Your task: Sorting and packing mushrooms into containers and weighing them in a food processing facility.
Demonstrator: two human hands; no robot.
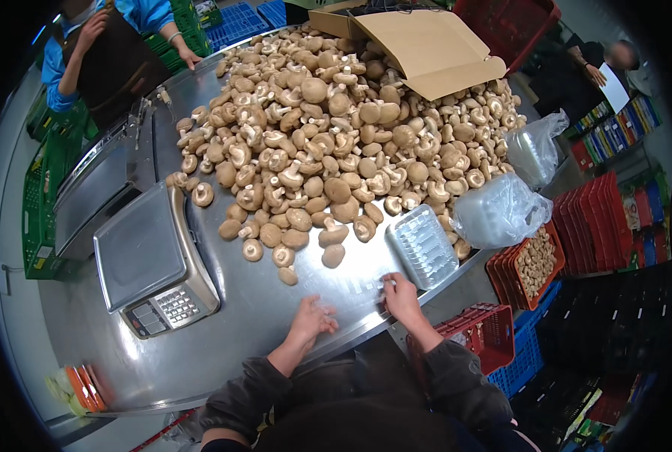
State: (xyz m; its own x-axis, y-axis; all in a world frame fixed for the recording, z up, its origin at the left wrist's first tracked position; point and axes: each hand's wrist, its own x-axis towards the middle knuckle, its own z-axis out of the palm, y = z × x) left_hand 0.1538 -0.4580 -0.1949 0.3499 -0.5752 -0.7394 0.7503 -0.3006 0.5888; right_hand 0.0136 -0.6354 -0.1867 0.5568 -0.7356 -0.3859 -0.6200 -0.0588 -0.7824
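A large heap of brown shiitake-like mushrooms (336,141) covers the far part of a steel table (257,322). My left hand (311,321) hovers over the near edge with its fingers loosely apart and nothing in them. To its right is my right hand (402,298), fingers curled, just short of a stack of clear plastic trays (424,247). Whether the right fingertips pinch anything is unclear, as they are blurred. Several loose mushrooms, such as a small one (288,276), lie between the heap and my hands. A few pale marks show on the steel beside my right hand.
A digital scale (144,254) stands at left, near a tray-wrapping machine (104,175). Bagged trays (497,212) sit at the right edge. Cardboard (432,45) lies on the heap. Red crates (483,333) stand below right. Packed carrots (84,389) lie lower left. Two other people are nearby.
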